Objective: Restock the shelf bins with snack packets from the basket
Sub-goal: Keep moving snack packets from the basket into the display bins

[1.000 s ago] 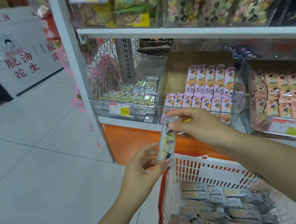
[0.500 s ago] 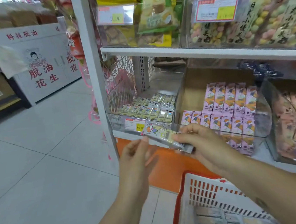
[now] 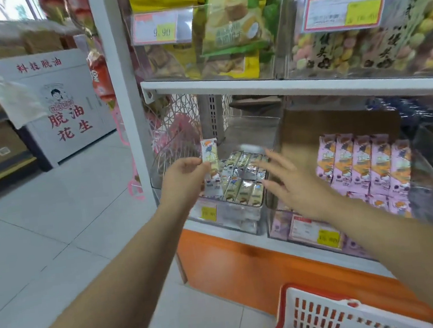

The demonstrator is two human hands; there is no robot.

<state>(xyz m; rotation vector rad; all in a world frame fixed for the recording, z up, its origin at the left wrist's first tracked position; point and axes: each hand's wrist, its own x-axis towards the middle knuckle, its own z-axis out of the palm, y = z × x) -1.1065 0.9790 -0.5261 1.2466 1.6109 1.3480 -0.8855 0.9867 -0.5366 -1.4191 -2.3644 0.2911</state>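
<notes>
The left hand [image 3: 185, 179] pinches 1 slim white cartoon-printed snack packet [image 3: 209, 152] upright over the 9 o'clock side of the clear plastic bin [image 3: 231, 217], likely to match its rows. The right hand [image 3: 292, 185], spread and empty, hovers at 3 o'clock.

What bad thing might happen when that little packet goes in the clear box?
The left hand pinches the packet by one edge only, so it might slip and drop outside the clear bin. The open right hand hovers close to the neat rows of packets in the bin and might knock them crooked.
</notes>
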